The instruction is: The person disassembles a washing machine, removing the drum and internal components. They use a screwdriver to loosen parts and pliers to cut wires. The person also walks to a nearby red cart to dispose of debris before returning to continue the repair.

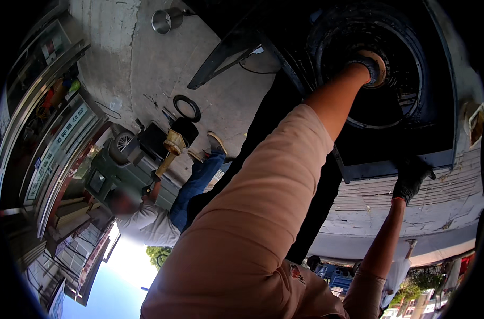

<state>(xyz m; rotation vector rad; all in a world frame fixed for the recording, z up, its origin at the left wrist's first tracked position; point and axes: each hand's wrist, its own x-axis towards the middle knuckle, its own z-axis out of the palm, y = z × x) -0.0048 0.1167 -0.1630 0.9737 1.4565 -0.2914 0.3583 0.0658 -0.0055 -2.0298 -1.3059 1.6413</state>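
My left hand (pixel 365 66), in a dark glove, reaches into the round opening of a black metal housing (pixel 438 133). A tan round thing (pixel 380 69) shows beside and beneath it; the fingers are hidden, so I cannot tell whether they hold it. A thin metal ring (pixel 365 126) runs around this opening, and the inside is very dark. My right hand (pixel 410 181), in a black glove with an orange cuff, grips the housing's lower edge. One finger sticks out to the right, while the others blend into the dark surface.
A steel pot (pixel 166 21) and a black ring (pixel 187 108) are on the concrete floor (pixel 162 58). At left another person (pixel 157 220) handles a yellowish tool (pixel 173 146). A green vehicle (pixel 106 170) stands behind. Dark metal legs (pixel 215 61) jut out beside the housing.
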